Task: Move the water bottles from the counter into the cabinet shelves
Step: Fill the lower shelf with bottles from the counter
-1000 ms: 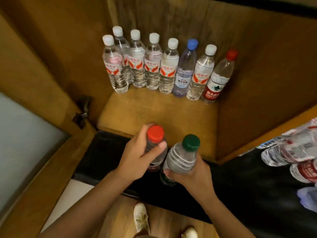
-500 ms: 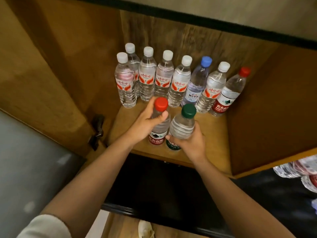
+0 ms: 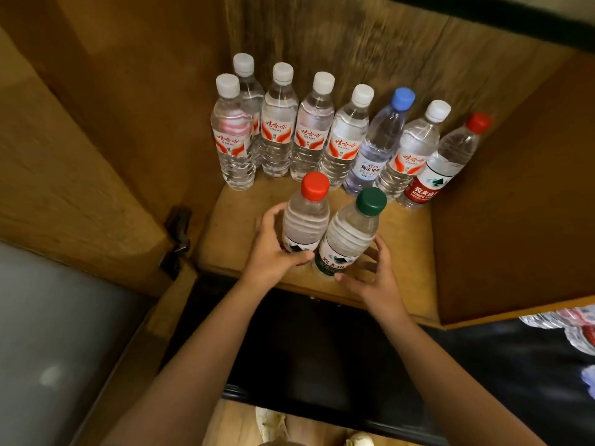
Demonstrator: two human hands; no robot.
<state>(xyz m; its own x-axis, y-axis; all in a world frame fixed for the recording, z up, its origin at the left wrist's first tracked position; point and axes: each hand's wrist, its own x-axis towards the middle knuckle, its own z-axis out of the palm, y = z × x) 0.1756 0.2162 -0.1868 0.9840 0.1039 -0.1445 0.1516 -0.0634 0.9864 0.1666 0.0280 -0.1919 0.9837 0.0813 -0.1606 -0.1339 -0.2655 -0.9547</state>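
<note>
The left hand (image 3: 273, 252) is wrapped around the lower body of the red-capped bottle (image 3: 306, 220), thumb across the front of the label and fingers curled behind it, a firm closed hold. The right hand (image 3: 370, 278) sits at the base of the green-capped bottle (image 3: 349, 236) with its fingers spread and loosely curved; the fingertips touch or nearly touch the bottle's lower right side, and whether it truly grips cannot be told. Both forearms reach up from the bottom of the view, over the dark counter (image 3: 322, 342), wrists angled inward toward each other.

The two bottles stand side by side and touching near the front edge of the cabinet shelf (image 3: 402, 252), the green-capped one tilted slightly to the right. Behind them, a row of eight bottles (image 3: 344, 146) lines the back edge of the shelf from the left rear corner to the right wall: six white-capped, one blue-capped, one red-capped. More bottles (image 3: 573, 323) lie on the counter at the right edge of the view.
</note>
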